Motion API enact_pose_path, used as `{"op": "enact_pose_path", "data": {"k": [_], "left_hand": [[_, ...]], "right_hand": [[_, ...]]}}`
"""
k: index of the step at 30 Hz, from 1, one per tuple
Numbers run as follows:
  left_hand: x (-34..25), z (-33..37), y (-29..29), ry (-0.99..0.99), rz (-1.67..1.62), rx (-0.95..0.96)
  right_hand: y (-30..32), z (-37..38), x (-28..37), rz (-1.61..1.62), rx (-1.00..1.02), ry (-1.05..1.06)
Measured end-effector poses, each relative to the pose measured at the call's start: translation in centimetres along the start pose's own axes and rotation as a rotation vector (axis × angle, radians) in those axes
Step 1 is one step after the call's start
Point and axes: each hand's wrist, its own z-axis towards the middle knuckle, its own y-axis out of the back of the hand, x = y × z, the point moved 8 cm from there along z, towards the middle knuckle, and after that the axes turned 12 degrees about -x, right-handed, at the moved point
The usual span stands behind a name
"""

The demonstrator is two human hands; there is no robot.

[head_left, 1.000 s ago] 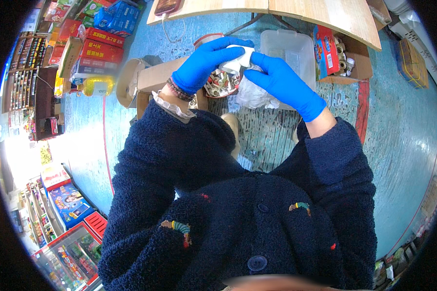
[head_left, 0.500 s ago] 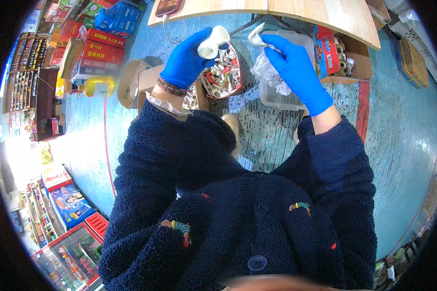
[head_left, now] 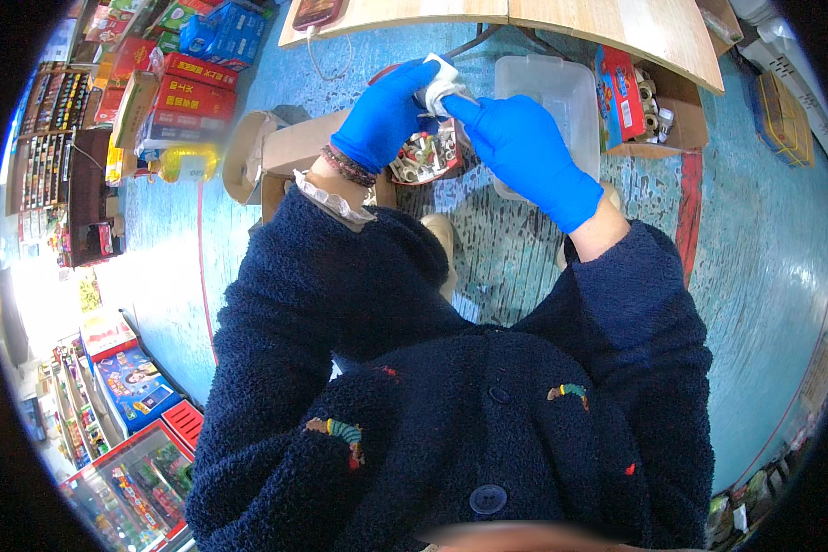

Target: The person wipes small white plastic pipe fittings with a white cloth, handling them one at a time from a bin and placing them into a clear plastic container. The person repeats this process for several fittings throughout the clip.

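Both of my hands wear blue gloves and meet in front of me, above the floor. My left hand [head_left: 382, 115] is closed round a white plastic pipe fitting, now mostly hidden by fingers and cloth. A crumpled white cloth [head_left: 446, 81] lies over the fitting. My right hand [head_left: 524, 152] presses the cloth there, its fingers closed on it and partly hidden. Below my hands, a red-edged container of white and red pipe fittings [head_left: 425, 164] shows in part. To its right stands a clear plastic bin [head_left: 591, 120].
A wooden table [head_left: 598, 28] spans the far side, with a phone [head_left: 317, 11] on it and a white cable hanging down. Cardboard boxes stand at left [head_left: 294, 147] and right [head_left: 681, 120], the right one holding fittings. Shelves of packaged goods [head_left: 55, 120] line the left.
My right hand has moved left, bringing the white cloth from over the clear bin onto the fitting. My left hand has shifted slightly right, and the fitting is now mostly covered.
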Motion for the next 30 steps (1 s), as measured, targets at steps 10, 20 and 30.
{"op": "enact_pose_path", "data": {"k": [10, 20, 30], "left_hand": [[-1.7, -1.2, -0.9, 0.01, 0.024, -0.216], [-6.8, -2.3, -1.9, -0.399, 0.064, -0.14], [-2.3, -1.9, -1.1, 0.012, -0.056, -0.216]], "right_hand": [[-2.2, -0.7, -1.1, 0.004, 0.262, -0.223], [-1.1, -1.4, 0.9, 1.391, 0.242, -0.805], [-2.2, -1.5, -0.8, 0.545, 0.284, -0.441]]}}
